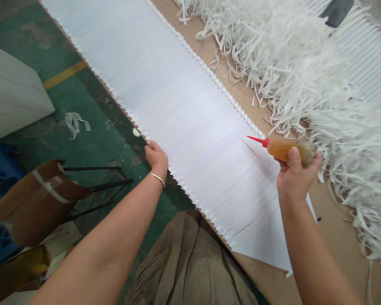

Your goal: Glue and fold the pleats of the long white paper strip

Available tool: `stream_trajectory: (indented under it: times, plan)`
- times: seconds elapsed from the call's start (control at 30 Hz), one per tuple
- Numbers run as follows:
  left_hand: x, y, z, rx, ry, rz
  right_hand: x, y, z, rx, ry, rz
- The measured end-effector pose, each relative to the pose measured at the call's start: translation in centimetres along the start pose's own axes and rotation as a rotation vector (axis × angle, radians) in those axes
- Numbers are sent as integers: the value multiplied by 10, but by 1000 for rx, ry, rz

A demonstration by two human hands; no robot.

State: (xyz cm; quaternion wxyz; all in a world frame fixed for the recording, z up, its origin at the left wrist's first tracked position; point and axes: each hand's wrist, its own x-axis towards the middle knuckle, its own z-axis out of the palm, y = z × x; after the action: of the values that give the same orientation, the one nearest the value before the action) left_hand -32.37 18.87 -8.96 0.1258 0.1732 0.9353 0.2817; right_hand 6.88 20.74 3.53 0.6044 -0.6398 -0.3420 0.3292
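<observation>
My right hand (pixel 296 171) is wrapped round a squeeze bottle (pixel 281 150) of amber liquid with a red pointed nozzle. The bottle is tilted almost level above the white sheet, its tip pointing left. Narrow white strips laid side by side make up this long sheet (pixel 178 97), with small folded ends along both long edges. At the near left edge, my left hand (pixel 157 156) has its fingers curled in against the strip ends. What lies between those fingers is hidden.
A tangled heap of white strips (pixel 273 55) covers the table's far right side, with a dark flat object (pixel 338 12) behind it. Brown board (pixel 257 264) shows under the sheet. On the left are a brown-covered stool (pixel 41 203), a blue crate (pixel 0 178) and a white block (pixel 15 89).
</observation>
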Motion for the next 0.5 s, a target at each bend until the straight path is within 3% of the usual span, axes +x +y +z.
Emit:
stream_trajectory:
  times: [0.17,0.5]
  plan:
    - [1,-1,0,-1,4,-4,53,26,14,145,14,58]
    - [1,-2,0,17,4,2,59,40,23,56,-13,35]
